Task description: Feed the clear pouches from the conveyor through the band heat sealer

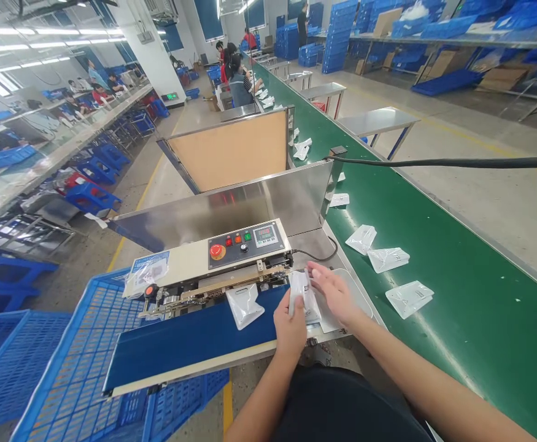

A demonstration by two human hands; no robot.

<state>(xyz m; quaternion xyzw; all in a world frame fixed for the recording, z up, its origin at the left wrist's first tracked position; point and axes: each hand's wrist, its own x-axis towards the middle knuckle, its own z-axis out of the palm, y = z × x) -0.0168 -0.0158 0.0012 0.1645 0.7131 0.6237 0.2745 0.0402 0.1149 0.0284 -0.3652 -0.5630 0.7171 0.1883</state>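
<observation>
My left hand (290,322) pinches a white plastic pouch (299,283), thumb on its front, at the right end of the band sealer (245,245). Beside that pouch, partly covered, is more white pouch material; whether it is a second pouch I cannot tell. My right hand (337,298) is at the pouch's right side with its fingers stretched out; whether they touch it is unclear. Another white pouch (245,307) lies on the sealer's blue belt (180,344), its top edge at the sealing track.
A green conveyor (471,319) with several scattered white pouches (410,298) runs along the right. Blue crates (61,362) stand below the belt's left end. A metal panel (231,205) rises behind the sealer, and a black cable (434,162) crosses the conveyor. People sit farther back.
</observation>
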